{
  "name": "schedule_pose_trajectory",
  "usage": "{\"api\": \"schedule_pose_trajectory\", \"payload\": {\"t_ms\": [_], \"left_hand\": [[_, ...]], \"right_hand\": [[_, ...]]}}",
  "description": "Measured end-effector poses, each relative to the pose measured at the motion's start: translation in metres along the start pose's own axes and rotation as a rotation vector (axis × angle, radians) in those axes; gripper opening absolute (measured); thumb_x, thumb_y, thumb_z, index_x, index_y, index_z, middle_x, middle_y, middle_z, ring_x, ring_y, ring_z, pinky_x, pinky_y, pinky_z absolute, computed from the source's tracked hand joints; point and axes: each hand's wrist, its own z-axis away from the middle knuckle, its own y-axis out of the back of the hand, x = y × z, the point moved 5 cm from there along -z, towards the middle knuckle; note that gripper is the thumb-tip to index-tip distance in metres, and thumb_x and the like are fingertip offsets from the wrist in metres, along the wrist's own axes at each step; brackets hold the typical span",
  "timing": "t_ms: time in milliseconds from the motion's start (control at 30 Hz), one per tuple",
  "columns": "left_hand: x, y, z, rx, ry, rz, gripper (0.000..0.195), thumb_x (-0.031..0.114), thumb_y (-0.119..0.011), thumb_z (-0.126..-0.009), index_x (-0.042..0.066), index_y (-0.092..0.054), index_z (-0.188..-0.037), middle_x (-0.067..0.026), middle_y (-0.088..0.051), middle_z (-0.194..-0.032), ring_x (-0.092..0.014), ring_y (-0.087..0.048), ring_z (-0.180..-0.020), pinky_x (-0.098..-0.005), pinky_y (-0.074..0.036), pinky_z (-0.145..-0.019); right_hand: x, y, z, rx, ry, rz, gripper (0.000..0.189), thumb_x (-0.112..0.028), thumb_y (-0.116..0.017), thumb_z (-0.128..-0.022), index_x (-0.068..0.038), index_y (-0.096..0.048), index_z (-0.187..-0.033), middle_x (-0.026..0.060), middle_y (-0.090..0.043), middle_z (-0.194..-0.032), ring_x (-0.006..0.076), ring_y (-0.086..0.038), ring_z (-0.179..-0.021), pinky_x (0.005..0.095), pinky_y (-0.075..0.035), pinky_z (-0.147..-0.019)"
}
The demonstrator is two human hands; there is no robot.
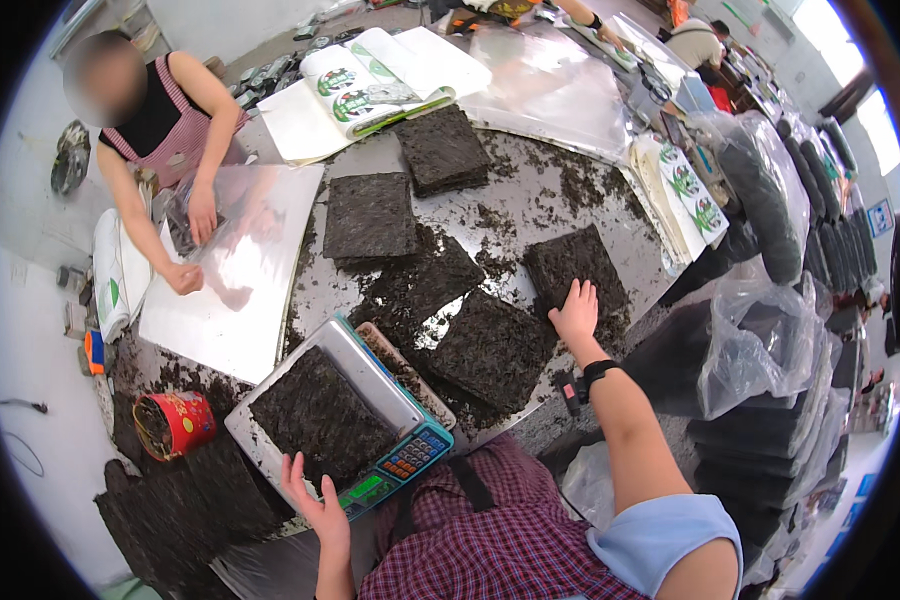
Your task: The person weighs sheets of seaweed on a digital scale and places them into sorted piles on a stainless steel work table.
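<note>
A square sheet of what looks like dried seaweed [322, 420] lies on the pan of a digital scale [259, 431]. My left hand [316, 506] is at the scale's near edge, fingers apart beside that sheet and holding nothing. Farther right, my right hand [576, 319] rests with spread fingers on the near corner of a dark seaweed stack [574, 259]. Another stack [491, 349] sits between the scale and that hand. Two more piles, a left one [369, 217] and a far one [442, 150], stand across the metal table [525, 172], with loose flakes around them.
A person [169, 127] handles a clear bag at a metal sheet [232, 255] on the left. A red tin [176, 424] stands left of the scale. Printed packaging [367, 86] lies at the far edge. Bagged dark stacks [750, 330] rise on the right.
</note>
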Motion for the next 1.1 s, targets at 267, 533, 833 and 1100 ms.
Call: {"api": "schedule_pose_trajectory", "payload": {"t_ms": [267, 533, 833, 1100], "left_hand": [[0.043, -0.043, -0.030, -0.171, -0.194, 0.147, 0.035, 0.006, -0.051, -0.089, 0.001, -0.052, -0.124, -0.0154, -0.047, -0.131, -0.031, -0.044, -0.124, -0.0411, -0.031, -0.105], [0.119, -0.176, -0.037, -0.736, 0.023, 0.773, 0.048, 0.015, -0.069, -0.085, 0.001, -0.046, -0.125, -0.0146, -0.045, -0.130, -0.025, -0.051, -0.116, -0.0357, -0.042, -0.096], [0.085, -0.218, -0.037, -0.568, 0.100, 0.543, 0.045, 0.021, -0.071, -0.085, 0.004, -0.042, -0.114, -0.0123, -0.049, -0.113, -0.016, -0.052, -0.100, -0.0273, -0.048, -0.081], [0.084, -0.194, -0.038, -0.684, 0.378, 0.805, 0.046, 0.015, -0.071, -0.084, 0.004, -0.041, -0.116, -0.0114, -0.049, -0.115, -0.016, -0.049, -0.105, -0.0276, -0.045, -0.087]], "right_hand": [[0.058, 0.167, 0.001, 0.210, -0.044, -0.487, 0.042, -0.016, -0.056, -0.079, -0.003, -0.059, -0.119, 0.0202, -0.067, -0.086, 0.0347, -0.064, -0.082, 0.0398, -0.050, -0.075], [-0.075, 0.177, 0.155, -0.157, 0.452, -0.923, 0.042, -0.008, -0.061, -0.079, -0.005, -0.059, -0.121, 0.0161, -0.064, -0.112, 0.0235, -0.065, -0.095, 0.0311, -0.050, -0.082], [-0.099, 0.130, 0.176, -0.534, 0.309, -1.162, 0.032, -0.006, -0.058, -0.090, -0.004, -0.059, -0.122, 0.0081, -0.064, -0.114, 0.0097, -0.059, -0.093, 0.0245, -0.048, -0.078], [-0.107, 0.161, 0.171, -0.373, 0.511, -0.879, 0.057, -0.023, -0.067, -0.084, -0.014, -0.046, -0.137, 0.0141, -0.056, -0.128, 0.0298, -0.058, -0.112, 0.0337, -0.047, -0.091]]}}
